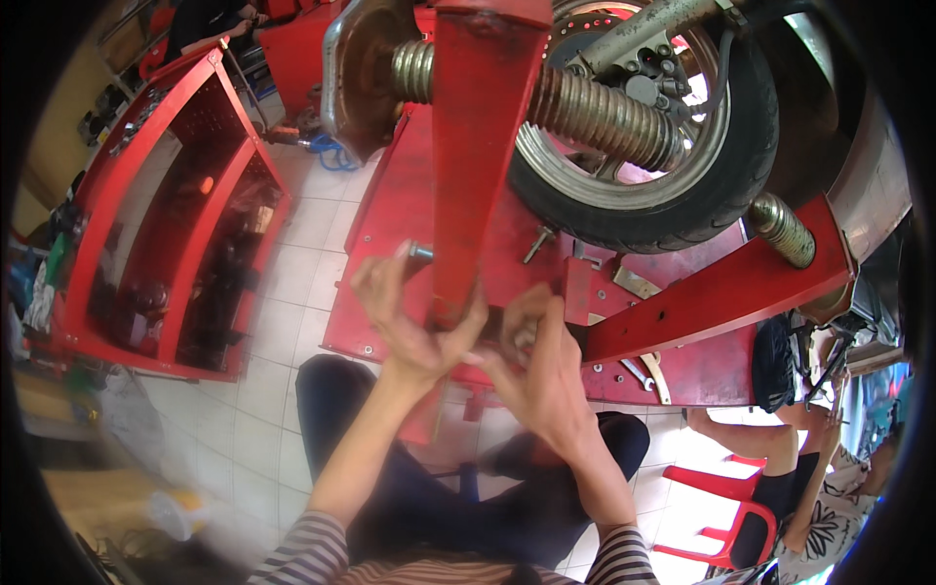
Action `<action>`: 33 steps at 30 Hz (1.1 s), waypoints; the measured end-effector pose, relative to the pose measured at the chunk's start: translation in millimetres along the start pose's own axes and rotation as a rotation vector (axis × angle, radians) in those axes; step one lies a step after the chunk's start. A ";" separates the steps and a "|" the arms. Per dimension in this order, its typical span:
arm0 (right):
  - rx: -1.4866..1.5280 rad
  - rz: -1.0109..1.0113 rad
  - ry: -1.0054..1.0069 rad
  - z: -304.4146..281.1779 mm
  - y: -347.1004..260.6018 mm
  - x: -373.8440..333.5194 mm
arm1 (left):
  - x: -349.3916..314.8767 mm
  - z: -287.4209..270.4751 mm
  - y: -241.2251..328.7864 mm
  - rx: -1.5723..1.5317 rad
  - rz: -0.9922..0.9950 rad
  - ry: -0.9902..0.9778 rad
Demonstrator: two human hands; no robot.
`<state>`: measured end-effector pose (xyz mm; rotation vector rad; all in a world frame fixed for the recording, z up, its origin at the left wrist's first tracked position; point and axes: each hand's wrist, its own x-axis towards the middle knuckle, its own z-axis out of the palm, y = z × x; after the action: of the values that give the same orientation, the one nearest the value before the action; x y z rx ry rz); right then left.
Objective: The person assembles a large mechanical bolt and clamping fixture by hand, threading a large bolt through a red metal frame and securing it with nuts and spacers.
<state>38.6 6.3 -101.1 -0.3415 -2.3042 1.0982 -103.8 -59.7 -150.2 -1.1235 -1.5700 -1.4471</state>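
Note:
A red steel wheel-clamp post [475, 166] rises in front of me, a bolt [421, 251] at its left side. My left hand [398, 317] is open at the foot of this post, fingers and thumb apart, one fingertip beside the bolt and the thumb lying across the post's lower end. To the right of the foot is my right hand [541, 366], its fingers curled closed; what is inside them, if anything, is hidden. Thick threaded spindles [609, 119] run from the post toward a motorcycle wheel [673, 210] with a black tyre.
A red clamp arm [721, 288] extends right. The red lift platform [390, 210] carries another bolt [538, 244], small nuts and wrenches [639, 372]. A red tool cart [200, 210] stands left on tiles. Seated at lower right, a person [819, 487] is near red plastic stools [726, 531].

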 end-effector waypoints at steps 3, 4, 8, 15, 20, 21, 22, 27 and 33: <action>-0.241 0.103 -0.303 -20.6 -24.2 -14.0 | -2.1 3.7 -3.6 -0.010 0.017 0.048; -0.307 0.049 -0.437 -19.8 -16.8 -27.3 | -0.8 2.1 -3.3 -0.009 0.007 0.041; -0.457 -0.022 -0.698 -10.4 -7.0 -67.7 | -0.3 1.9 -1.2 -0.007 -0.024 0.033; -0.114 0.348 -0.664 25.6 15.8 -73.5 | -0.4 8.9 -5.8 -0.041 0.017 0.050; 0.061 0.343 -0.483 51.9 20.6 -74.1 | -2.4 8.8 -7.5 -0.077 0.031 0.057; 0.085 0.353 -0.447 52.7 18.3 -70.8 | -2.2 9.7 -7.8 -0.086 0.026 0.059; 0.106 0.326 -0.404 56.2 19.7 -72.4 | -3.2 9.7 -7.7 -0.095 0.019 0.058; 0.248 0.225 -0.246 61.9 21.7 -68.3 | -0.9 6.6 -0.1 -0.113 -0.008 0.036; 0.311 0.234 -0.212 61.7 29.9 -72.0 | -3.4 1.9 1.4 -0.219 -0.085 -0.023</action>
<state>60.7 -46.0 -182.6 -0.3946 -2.2628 1.6553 -101.1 -58.2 -153.0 -1.2141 -1.5180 -1.7008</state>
